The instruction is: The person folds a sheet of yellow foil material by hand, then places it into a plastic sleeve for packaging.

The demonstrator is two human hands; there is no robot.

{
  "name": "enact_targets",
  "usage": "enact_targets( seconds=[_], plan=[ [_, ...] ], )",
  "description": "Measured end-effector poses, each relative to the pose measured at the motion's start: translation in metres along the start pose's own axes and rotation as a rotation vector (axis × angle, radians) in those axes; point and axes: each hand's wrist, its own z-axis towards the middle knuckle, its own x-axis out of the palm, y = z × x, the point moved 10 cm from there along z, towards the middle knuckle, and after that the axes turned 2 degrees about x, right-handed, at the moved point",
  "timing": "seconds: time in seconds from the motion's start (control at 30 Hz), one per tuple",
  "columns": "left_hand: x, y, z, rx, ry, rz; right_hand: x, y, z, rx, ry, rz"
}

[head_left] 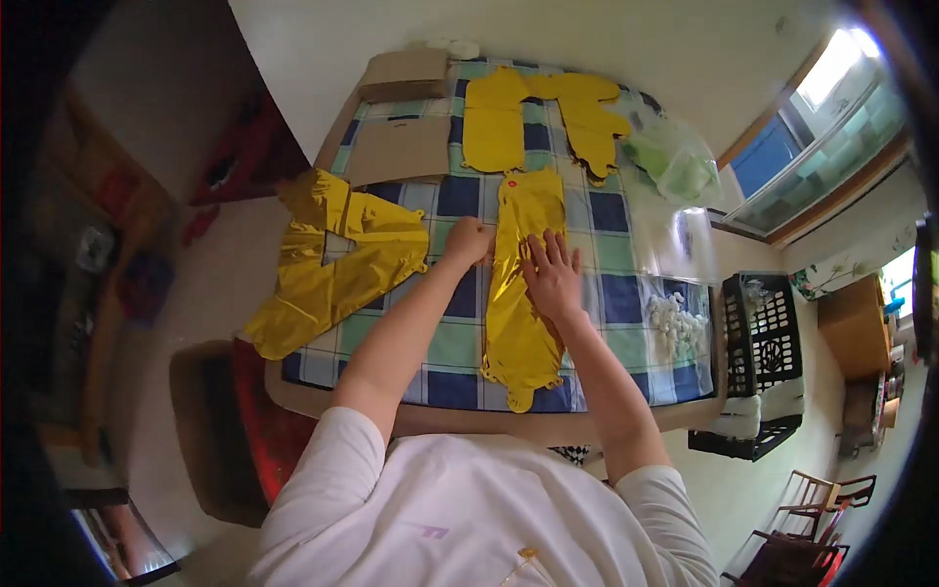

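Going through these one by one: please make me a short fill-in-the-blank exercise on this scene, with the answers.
Fingers spread, the person's ____ hand lies on the middle foil piece.
The foil piece with a hole lies on the person's ____ side.
The latticed crate beside the table is ____.

Missing words: right; left; black.

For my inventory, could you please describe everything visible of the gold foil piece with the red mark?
The gold foil piece is a long, shiny, creased strip with a red mark near its far end and small tabs at the near end. It lies pointing forward on checked cloth. The right grip rests spread on it; the left grip curls at its left edge, contact unclear.
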Motion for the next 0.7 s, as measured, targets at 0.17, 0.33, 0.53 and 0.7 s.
enact_targets(
  seconds=[0.17, 0.33, 0.53, 0.7],
  plan=[
    [0.004, -0.015, -0.054, -0.216, 0.121, -0.029, 0.000, -0.001, -0.001, -0.010, -0.022, 0.001],
    [0.015, 0.005, -0.045, -0.100, 0.170, 0.065, 0.000, -0.001, 0.000, -0.007, -0.018, -0.012],
    [0.032, -0.083, -0.138, 0.637, -0.181, 0.640, 0.001, -0.002, 0.000, 0.012, 0.002, -0.012],
    [0.071, -0.080, -0.173, 0.730, -0.029, 0.788, 0.008, -0.006, 0.003, 0.022, 0.046, -0.039]
  ],
)
